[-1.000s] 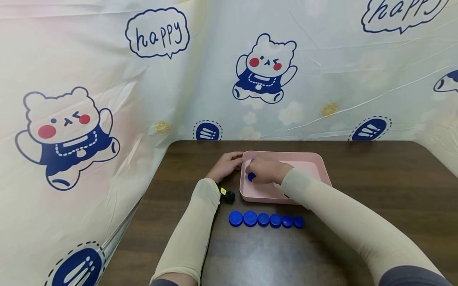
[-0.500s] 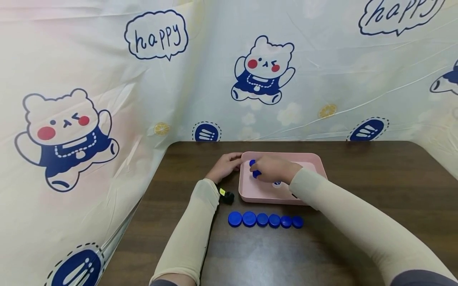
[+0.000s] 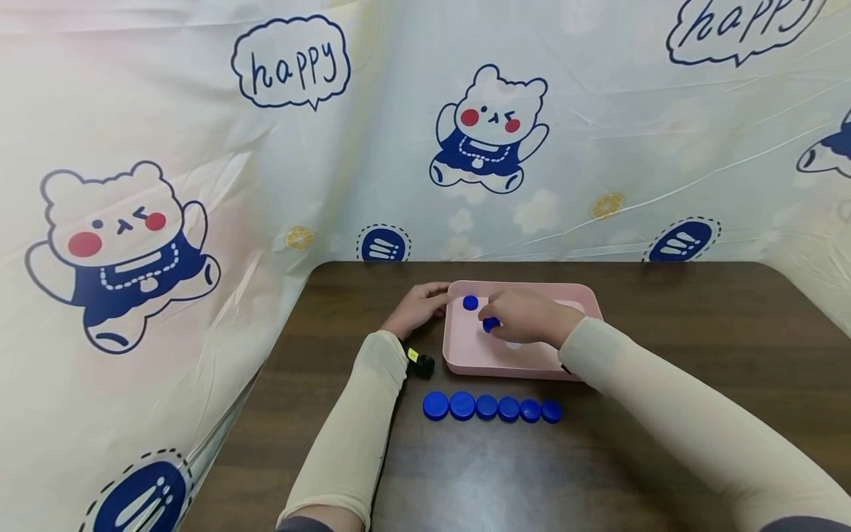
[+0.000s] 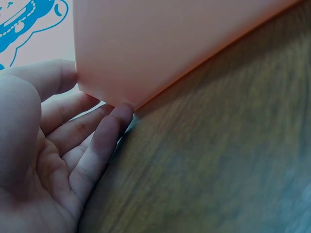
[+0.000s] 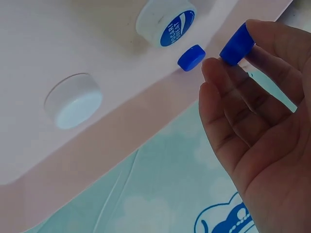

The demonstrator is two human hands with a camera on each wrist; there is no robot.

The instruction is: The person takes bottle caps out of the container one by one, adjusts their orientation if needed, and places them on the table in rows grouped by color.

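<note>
At the left end of a pink tray (image 3: 532, 374), my left hand (image 3: 415, 309) holds its far corner, thumb and fingertips against the wall in the left wrist view. Over the tray, my right hand (image 3: 528, 316) pinches a small blue bottle cap (image 5: 237, 44) between thumb and fingers. Another blue cap (image 3: 470, 303) lies in the tray's far left part. Two white caps are inside too: a plain one (image 5: 73, 102) and a larger one with a blue Pocari Sweat label (image 5: 163, 24). The right hand covers part of the tray in the head view.
A row of several blue caps (image 3: 487, 407), larger at the left, lies on the brown wooden table (image 3: 705, 355) in front of the tray. A small black device (image 3: 422, 366) is at the left wrist. A printed cloth (image 3: 399, 111) hangs behind the table.
The right hand has moved rightward across the tray with its blue cap, bringing the other blue cap into full view. The left hand stays at the tray's corner.
</note>
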